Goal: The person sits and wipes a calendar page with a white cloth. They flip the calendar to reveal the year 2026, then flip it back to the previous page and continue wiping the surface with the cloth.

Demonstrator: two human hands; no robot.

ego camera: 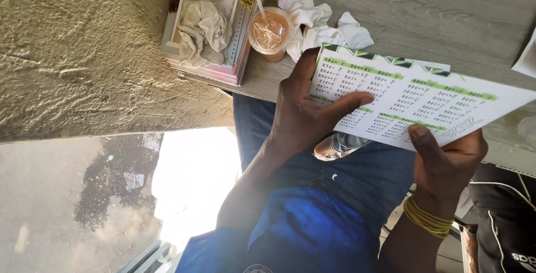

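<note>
Right hand (446, 164): nearest the camera, yellow bands (427, 217) on the wrist, pinching the near edge of the printed card (413, 97), thumb on top.
Left hand (304, 114): wrapped round the card's left end, index finger stretched flat across the print, rest of the fingers tucked behind.
Card: white sheet with green bars and columns of small print, held in the air over the lap, tilted, far corner hanging above the table (446, 10) edge.
Lap: blue jeans, bright blue top lower down, a dark bag (505, 217) off to the right.
Tip for the grip: probably best keeping both pinches at the edges so nothing covers the columns, and letting that index finger slide line by line; sheet looks thin, so a light squeeze avoids creasing.
Table stuff: iced drink cup (269, 32) with a straw just past the card, crumpled white tissues (321, 24) touching it on the right.
Further left: pink-edged tray (209, 72) with a scrunched cloth (202, 27) inside.
Farthest: rough wall, wet pavement.
</note>
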